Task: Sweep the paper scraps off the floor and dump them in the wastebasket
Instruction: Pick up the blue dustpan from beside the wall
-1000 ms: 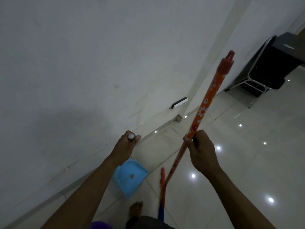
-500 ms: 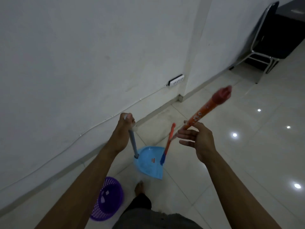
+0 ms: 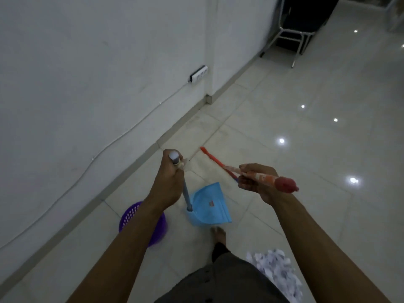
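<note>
My left hand (image 3: 169,182) grips the top of a grey upright handle whose blue dustpan (image 3: 209,206) hangs just above the tiled floor. My right hand (image 3: 255,182) holds the orange flowered broom handle (image 3: 265,178) near its red cap, the stick tilted nearly level and pointing away toward the wall; the broom's red far end (image 3: 204,150) shows beyond. A purple perforated wastebasket (image 3: 131,217) stands on the floor under my left forearm, near the wall. A pile of white paper scraps (image 3: 277,267) lies on the floor at lower right, by my right arm.
A white wall (image 3: 87,84) with a power strip (image 3: 198,73) and a cable runs along the left. A black metal-framed chair (image 3: 293,38) stands at the far right. My bare foot (image 3: 218,234) is just behind the dustpan. Glossy tiles stretch to the right.
The view has tipped downward, bringing the paper pile and wastebasket into sight. My right hand has closed on the broom handle and swung it from upright to nearly level.
</note>
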